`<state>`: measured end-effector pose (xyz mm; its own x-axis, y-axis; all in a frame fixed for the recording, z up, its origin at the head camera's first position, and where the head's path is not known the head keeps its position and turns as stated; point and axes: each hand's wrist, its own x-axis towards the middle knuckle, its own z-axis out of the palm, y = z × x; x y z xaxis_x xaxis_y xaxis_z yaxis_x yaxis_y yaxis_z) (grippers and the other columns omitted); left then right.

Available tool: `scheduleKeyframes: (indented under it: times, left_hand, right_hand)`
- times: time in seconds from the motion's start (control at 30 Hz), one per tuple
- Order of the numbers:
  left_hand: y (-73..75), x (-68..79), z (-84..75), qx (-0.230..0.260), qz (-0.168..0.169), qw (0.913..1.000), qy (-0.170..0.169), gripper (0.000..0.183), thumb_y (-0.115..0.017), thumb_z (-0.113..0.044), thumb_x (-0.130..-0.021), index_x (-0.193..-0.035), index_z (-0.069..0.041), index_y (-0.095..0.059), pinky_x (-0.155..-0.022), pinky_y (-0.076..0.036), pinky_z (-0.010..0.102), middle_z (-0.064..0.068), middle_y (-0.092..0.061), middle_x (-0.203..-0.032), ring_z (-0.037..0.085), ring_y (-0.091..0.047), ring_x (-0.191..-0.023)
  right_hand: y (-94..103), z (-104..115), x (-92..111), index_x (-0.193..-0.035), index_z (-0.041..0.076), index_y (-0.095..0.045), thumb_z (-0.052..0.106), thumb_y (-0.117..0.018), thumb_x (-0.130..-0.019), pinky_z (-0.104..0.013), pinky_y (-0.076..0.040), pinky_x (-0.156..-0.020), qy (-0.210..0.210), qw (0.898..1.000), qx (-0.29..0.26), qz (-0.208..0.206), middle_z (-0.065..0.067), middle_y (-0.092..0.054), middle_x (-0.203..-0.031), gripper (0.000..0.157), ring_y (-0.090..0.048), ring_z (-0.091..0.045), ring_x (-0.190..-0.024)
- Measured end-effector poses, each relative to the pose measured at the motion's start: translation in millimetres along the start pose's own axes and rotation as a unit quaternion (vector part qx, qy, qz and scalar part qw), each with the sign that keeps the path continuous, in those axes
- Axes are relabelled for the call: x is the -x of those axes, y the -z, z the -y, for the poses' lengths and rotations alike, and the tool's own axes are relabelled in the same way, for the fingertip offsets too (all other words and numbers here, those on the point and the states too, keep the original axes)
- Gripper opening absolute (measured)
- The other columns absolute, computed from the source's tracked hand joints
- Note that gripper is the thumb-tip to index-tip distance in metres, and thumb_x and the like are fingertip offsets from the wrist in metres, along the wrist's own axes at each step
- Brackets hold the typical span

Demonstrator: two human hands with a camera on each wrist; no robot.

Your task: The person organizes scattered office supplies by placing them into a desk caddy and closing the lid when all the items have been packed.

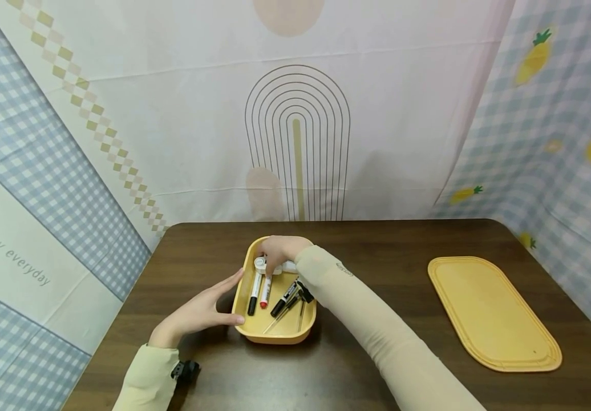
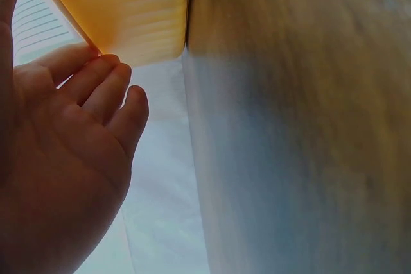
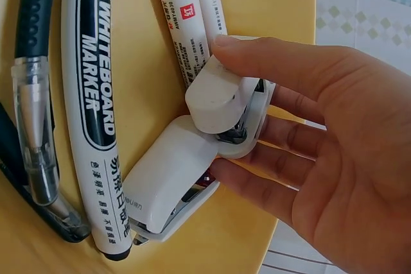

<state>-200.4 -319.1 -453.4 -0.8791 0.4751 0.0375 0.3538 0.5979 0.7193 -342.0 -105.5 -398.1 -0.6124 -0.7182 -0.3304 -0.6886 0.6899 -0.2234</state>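
A yellow plastic tray [image 1: 275,338] stands on the table. My left hand [image 1: 195,311] touches its left rim with spread thumb and fingers; the left wrist view shows the fingertips against the outer wall. Inside the tray, my right hand [image 3: 321,113] pinches a small white stapler [image 3: 215,97] between thumb and fingers. A second white stapler [image 3: 170,171] lies right beside it, close to the fingertips. Near them are a red-capped marker [image 1: 266,292], a black-capped marker [image 1: 254,297], a thicker whiteboard marker [image 3: 90,94] and clear-barrelled pens [image 3: 32,94].
On the right of the brown table [image 1: 377,251] lies a flat yellow lid [image 1: 493,314]. A patterned cloth [image 1: 198,131] hangs behind the table, with checked cloth at both sides. The right sleeve [image 1: 377,331] crosses the tray's right edge.
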Motion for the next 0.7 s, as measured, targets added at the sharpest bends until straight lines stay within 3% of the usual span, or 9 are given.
scheduleKeyframes:
  times: [0.4,0.7]
  left_hand:
    - [0.1,0.4,0.6,0.000,0.004,1.0000,-0.004,0.102,-0.082,-0.044,-0.082,-0.162,-0.017,-0.025,-0.116,-0.024,0.058,0.004,-0.024,-0.165,0.028,-0.024,-0.148]
    - [0.1,0.1,0.7,-0.012,0.004,0.9999,-0.003,0.100,-0.081,-0.045,-0.084,-0.162,-0.017,-0.024,-0.115,-0.026,0.058,0.006,-0.025,-0.165,0.031,-0.025,-0.148]
  right_hand:
    - [-3.6,-1.0,1.4,-0.137,0.016,-0.064,0.026,-0.082,-0.086,-0.030,-0.043,-0.105,0.003,1.000,0.005,-0.004,0.000,-0.064,-0.134,0.055,-0.058,-0.016,-0.123]
    - [-4.4,-0.9,6.7,-0.126,0.012,-0.067,0.024,-0.081,-0.086,-0.028,-0.045,-0.100,0.019,1.000,0.015,0.003,0.000,-0.068,-0.123,0.044,-0.061,-0.015,-0.113]
